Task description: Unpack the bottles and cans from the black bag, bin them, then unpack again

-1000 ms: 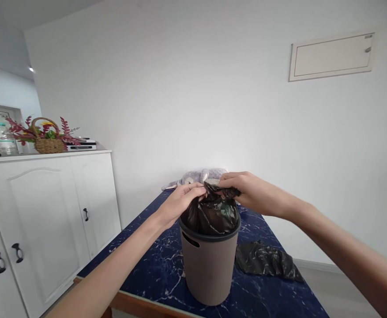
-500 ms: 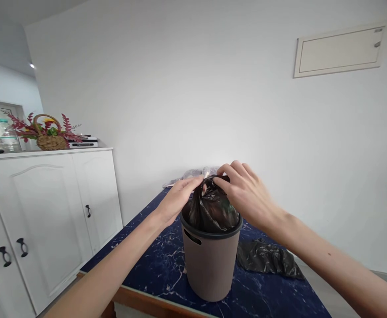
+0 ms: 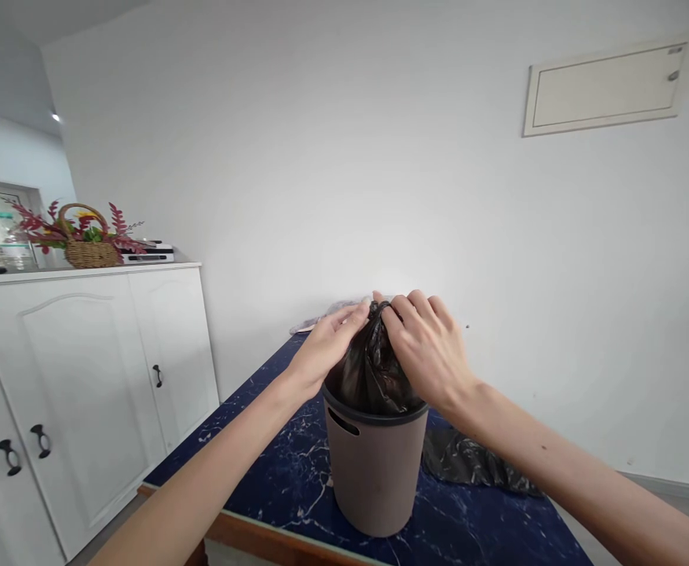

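Two bare hands meet over one grey-brown bin (image 3: 376, 479), which stands upright on one blue marble-patterned table (image 3: 285, 472). The left hand (image 3: 328, 344) pinches the bunched neck of one black plastic bag (image 3: 373, 381) between thumb and fingers; the right hand (image 3: 430, 346) grips the same neck from the other side, fingers curled over it. The bag sits in the bin, bulging above its single dark rim (image 3: 379, 420). One second black bag (image 3: 462, 460) lies crumpled on the table to the right, near the bin. Behind the hands, one pale grey soft item (image 3: 309, 324) is mostly hidden.

At left, one white cabinet (image 3: 97, 354) shows three black handles. On top are one wicker basket (image 3: 92, 253) of red foliage, one clear bottle (image 3: 11, 236) with a teal cap (its label is too small to read) and one white device (image 3: 151, 256). One panel (image 3: 606, 90) is set in the wall.
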Available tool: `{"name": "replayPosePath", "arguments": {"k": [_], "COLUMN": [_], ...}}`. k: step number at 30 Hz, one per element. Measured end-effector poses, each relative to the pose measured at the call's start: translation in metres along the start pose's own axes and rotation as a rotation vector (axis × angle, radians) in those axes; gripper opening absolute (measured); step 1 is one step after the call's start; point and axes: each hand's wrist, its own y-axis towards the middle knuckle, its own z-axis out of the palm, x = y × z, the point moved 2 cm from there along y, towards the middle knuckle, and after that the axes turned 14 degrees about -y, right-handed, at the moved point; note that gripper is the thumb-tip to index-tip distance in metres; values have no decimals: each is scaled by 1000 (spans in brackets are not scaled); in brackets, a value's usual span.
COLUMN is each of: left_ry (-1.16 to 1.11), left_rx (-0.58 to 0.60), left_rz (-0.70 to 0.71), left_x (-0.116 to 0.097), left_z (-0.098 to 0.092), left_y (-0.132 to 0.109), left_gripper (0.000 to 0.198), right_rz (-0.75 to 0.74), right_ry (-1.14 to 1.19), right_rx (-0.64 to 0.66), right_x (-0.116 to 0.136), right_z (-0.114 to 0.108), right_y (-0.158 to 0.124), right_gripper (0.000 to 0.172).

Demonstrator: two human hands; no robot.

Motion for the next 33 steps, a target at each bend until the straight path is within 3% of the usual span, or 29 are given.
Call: {"name": "replayPosePath", "arguments": {"k": [5,10,14,17,23,28,33], "left_ry": [-97,76,165,230,367,414,417], "left_rx": [-92,-88,-64,-79,-173,-275,-350], "left_rz": [-22,66,50,16,-39,-86,-83], "left_x": [3,7,18,29,42,51,51], "left_z": [-1,-16,-32,-44,-72,-90,-92], "left_y": [7,6,8,8,-5,-25,-41], "left_gripper": [42,40,42,43,46,52,52], "right_rz": [-30,-201,-346,-373,-205,-73,56], "right_ry": [41,152,299,447,578,567,687], "right_rx": [57,68,84,87,145,204,262], "right_x": [3,-9,-19,-24,-35,-37,-41], "right_z": [3,7,13,17,31,33,27], "right_y": [-1,-10,-27,-42,-75,-98,-113], "right_gripper": [32,36,36,43,58,34,31]}}
